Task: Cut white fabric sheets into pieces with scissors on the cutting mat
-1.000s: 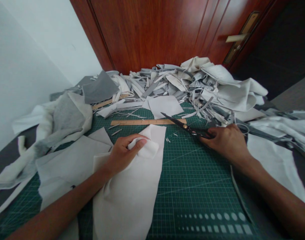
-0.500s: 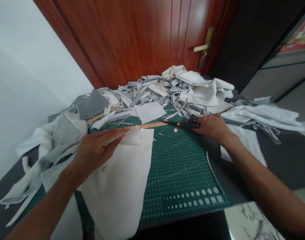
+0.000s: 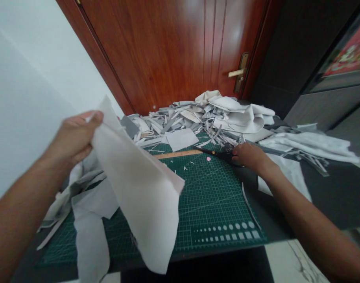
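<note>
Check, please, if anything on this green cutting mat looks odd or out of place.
A small pink speck lies on the green cutting mat near the scissors. It looks odd because the other scraps are white or grey.

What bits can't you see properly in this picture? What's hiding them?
All in the head view:
The scissors: handles hidden under the right hand.
The left hand: blurred, partly behind the raised white fabric.
The wooden ruler: left end hidden behind that fabric.
The pink speck on the cutting mat: too small to identify.
The red image: cut off by the top-right edge.
</note>
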`<action>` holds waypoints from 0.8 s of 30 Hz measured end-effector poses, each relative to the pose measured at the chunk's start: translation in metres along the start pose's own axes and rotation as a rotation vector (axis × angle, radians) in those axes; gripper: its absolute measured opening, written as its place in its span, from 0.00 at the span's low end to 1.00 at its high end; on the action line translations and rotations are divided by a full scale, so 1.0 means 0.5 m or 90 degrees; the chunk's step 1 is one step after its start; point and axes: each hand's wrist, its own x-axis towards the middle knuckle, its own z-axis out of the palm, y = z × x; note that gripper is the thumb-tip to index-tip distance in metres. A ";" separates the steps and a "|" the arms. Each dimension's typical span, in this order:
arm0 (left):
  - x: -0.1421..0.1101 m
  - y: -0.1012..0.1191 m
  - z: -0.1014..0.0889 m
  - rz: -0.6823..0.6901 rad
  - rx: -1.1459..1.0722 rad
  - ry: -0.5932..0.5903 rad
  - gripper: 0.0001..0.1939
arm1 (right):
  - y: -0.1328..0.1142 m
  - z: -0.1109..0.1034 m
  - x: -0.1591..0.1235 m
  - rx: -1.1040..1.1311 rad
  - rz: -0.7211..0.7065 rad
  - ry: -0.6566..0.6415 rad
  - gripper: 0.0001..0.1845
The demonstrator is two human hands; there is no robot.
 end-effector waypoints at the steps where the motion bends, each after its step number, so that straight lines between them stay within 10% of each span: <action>1: -0.003 -0.031 0.014 -0.071 0.022 -0.061 0.25 | -0.005 -0.004 0.000 0.004 0.003 0.007 0.11; 4: -0.017 -0.134 0.042 -0.163 0.064 -0.123 0.27 | -0.038 -0.016 -0.005 0.044 -0.034 0.056 0.16; 7: -0.024 -0.214 0.045 -0.215 0.110 -0.150 0.31 | -0.100 -0.014 -0.017 0.260 -0.254 0.151 0.25; 12: -0.001 -0.260 0.024 -0.191 0.182 -0.206 0.38 | -0.236 0.023 -0.035 0.336 -0.459 0.089 0.51; 19: 0.025 -0.256 0.001 -0.037 0.253 -0.337 0.43 | -0.347 0.031 0.035 0.186 -0.565 0.159 0.13; 24: 0.045 -0.217 -0.011 0.039 0.337 -0.259 0.46 | -0.337 0.001 0.114 0.219 -0.613 0.173 0.04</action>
